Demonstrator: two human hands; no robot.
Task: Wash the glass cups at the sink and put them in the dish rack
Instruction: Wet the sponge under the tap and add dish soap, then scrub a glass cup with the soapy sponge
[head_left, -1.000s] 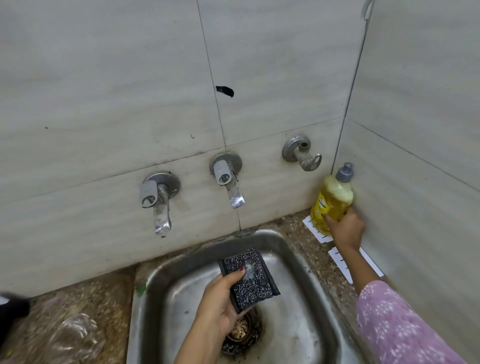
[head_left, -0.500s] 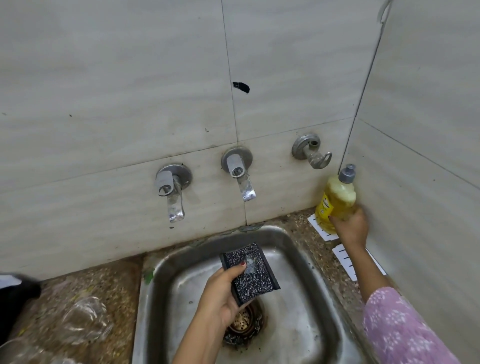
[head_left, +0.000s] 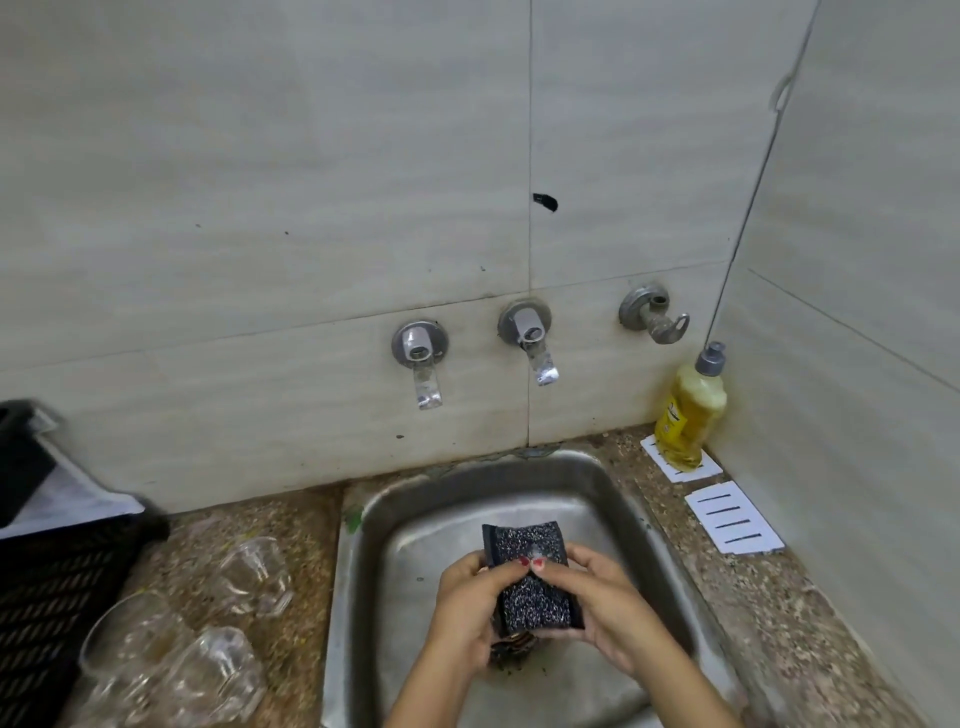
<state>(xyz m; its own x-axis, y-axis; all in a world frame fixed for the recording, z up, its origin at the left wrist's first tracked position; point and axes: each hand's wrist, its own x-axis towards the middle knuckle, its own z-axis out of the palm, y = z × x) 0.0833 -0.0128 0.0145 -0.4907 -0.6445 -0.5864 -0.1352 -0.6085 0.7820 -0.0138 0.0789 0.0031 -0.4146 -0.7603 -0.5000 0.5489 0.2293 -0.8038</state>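
- My left grip (head_left: 465, 610) and right grip (head_left: 610, 608) both clamp the scrub pad (head_left: 530, 592), lower centre, over the sink (head_left: 631, 506).
- Glass cups (head_left: 254, 574) sit on the desk (head_left: 291, 525), lower left, beside the black dish rack (head_left: 47, 597).

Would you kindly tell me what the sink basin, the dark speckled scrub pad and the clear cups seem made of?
The grey sink basin: likely stainless steel, dull metallic sheen. The dark speckled scrub pad: seemingly glittery scouring fabric, perhaps over sponge; its core is hidden. The clear cups: probably glass, transparent with bright glints.
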